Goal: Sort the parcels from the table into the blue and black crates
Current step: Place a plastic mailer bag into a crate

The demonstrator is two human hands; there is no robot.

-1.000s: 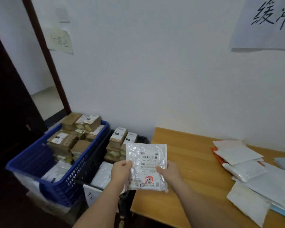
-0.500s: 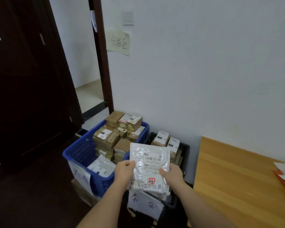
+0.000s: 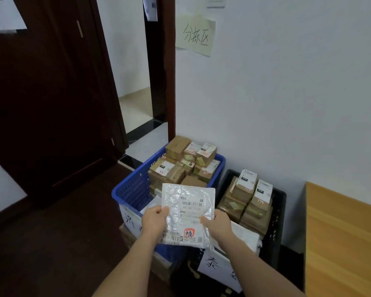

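Observation:
A flat white plastic parcel (image 3: 187,213) with a barcode label and a red stamp is held upright in front of me. My left hand (image 3: 153,220) pinches its left edge and my right hand (image 3: 219,226) grips its right edge. The parcel hangs above the gap between the blue crate (image 3: 131,189) on the left and the black crate (image 3: 276,211) on the right. Both crates hold stacked brown cardboard boxes with white labels, and each has a handwritten paper sign on its front.
The wooden table (image 3: 343,239) fills the right edge of the view, its parcels out of sight. A dark brown door (image 3: 51,103) stands open on the left beside a doorway. A yellow paper note (image 3: 196,36) is stuck to the white wall above the crates.
My view has swung left from the table to the crates. Both hands have carried the white parcel along, and it now hangs over the crates instead of the table's corner.

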